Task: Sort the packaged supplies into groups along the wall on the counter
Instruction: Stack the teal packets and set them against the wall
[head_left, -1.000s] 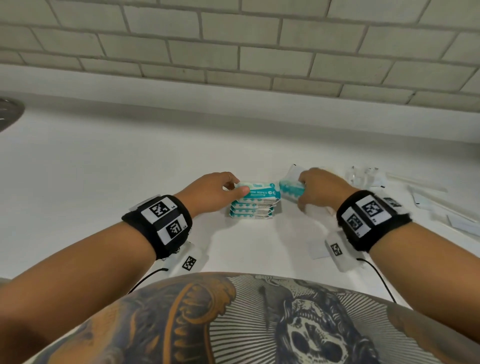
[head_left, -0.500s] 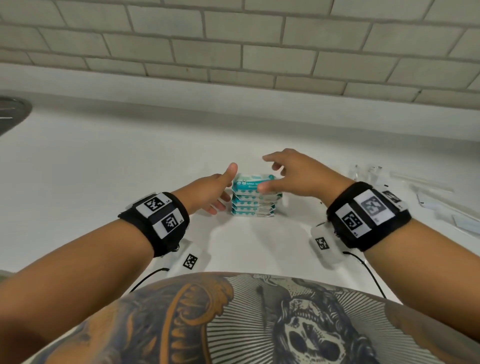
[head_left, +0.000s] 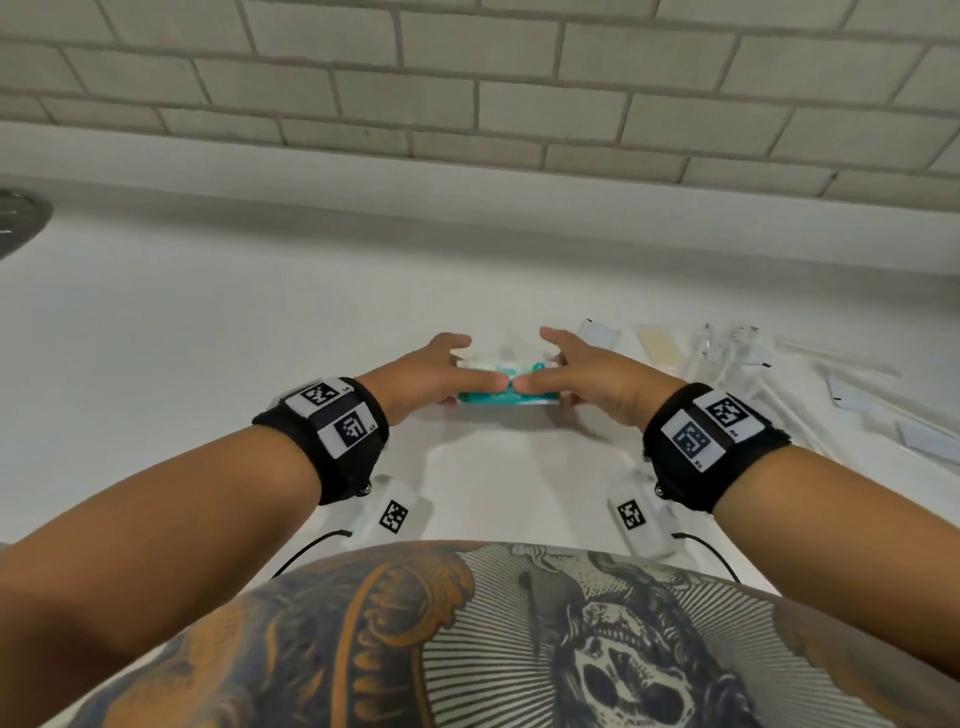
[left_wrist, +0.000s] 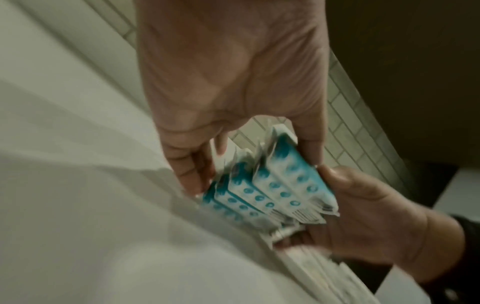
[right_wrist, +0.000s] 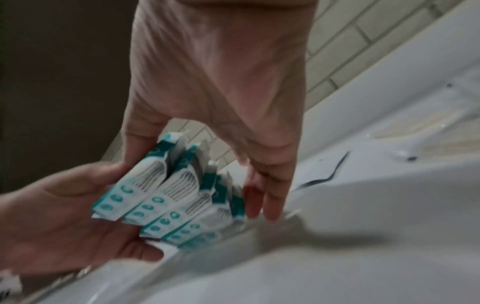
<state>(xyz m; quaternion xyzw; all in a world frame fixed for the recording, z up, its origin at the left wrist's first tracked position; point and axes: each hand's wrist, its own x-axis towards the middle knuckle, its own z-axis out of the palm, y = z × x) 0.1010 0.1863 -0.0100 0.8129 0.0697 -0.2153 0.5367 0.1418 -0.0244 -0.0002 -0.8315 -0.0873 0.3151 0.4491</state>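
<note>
- Left hand (head_left: 423, 371): it is gripping the left end of a stack of teal-and-white packets (head_left: 506, 397), thumb lying along the near side and fingers reaching over the far side.
- Right hand (head_left: 582, 376): it is mirroring this grip on the stack's right end; in the head view the two thumb tips are almost meeting at the stack's near edge.
- Stack of teal-and-white packets (left_wrist: 270, 195): roughly five flat packets are lying one on another, pressed between both hands; the wrist views are blurred, so whether the bottom packet is touching the counter (head_left: 208, 364) cannot be told.
- Position: the stack is sitting mid-counter, apart from the brick wall (head_left: 467, 78).
- Other packaged supplies (head_left: 737, 353): clear and pale sleeves are lying spread on the counter to the right of the right hand.
- A dark round object (head_left: 21, 221) is showing at the far left edge.
</note>
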